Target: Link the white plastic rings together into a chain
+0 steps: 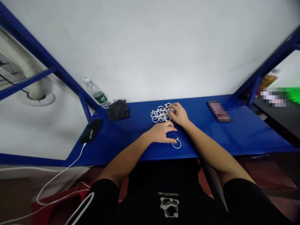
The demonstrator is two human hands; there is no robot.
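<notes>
In the head view, a single white ring (177,148) lies flat on the blue worktop (197,106), round with no clear long axis and its small knob on the far side; the left hand (160,132) is the nearer, its grip spread, with the thumb tip at the ring's far-left rim, though whether it touches I cannot tell. The ring lies to the right of that grip and toward the person, while the right hand (180,114) bends its fingers over the right side of the ring heap (160,115), its pinch not readable.
</notes>
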